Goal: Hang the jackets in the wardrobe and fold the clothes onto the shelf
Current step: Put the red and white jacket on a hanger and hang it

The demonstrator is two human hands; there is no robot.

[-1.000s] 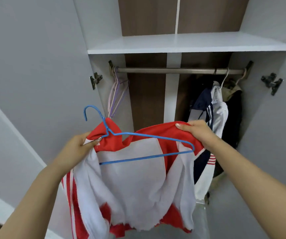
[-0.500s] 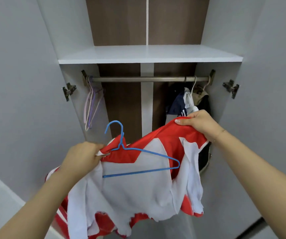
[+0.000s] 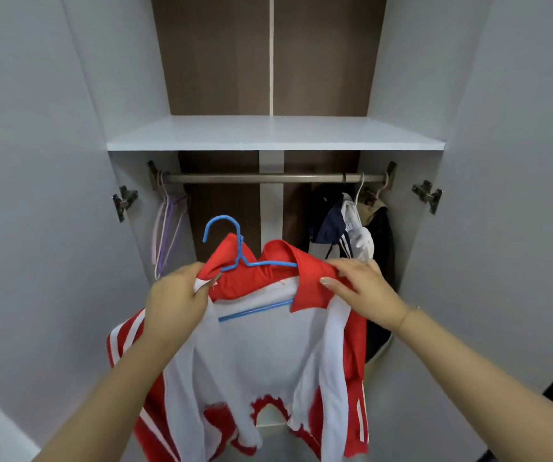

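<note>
A red and white jacket hangs open in front of me on a blue hanger, its white lining facing me. My left hand grips the jacket's left shoulder near the collar. My right hand grips the right shoulder and red collar. The hanger's hook points up, below the metal rail of the open wardrobe. A white shelf sits above the rail.
Empty pale and purple hangers hang at the rail's left end. A navy and white jacket and dark garments hang at the right end. The wardrobe doors stand open on both sides, with hinges showing.
Both hands have drawn the jacket's shoulders together over the hanger and lifted it upright. The right side now covers the hanger's right arm. My view has tilted up and closer to the wardrobe.
</note>
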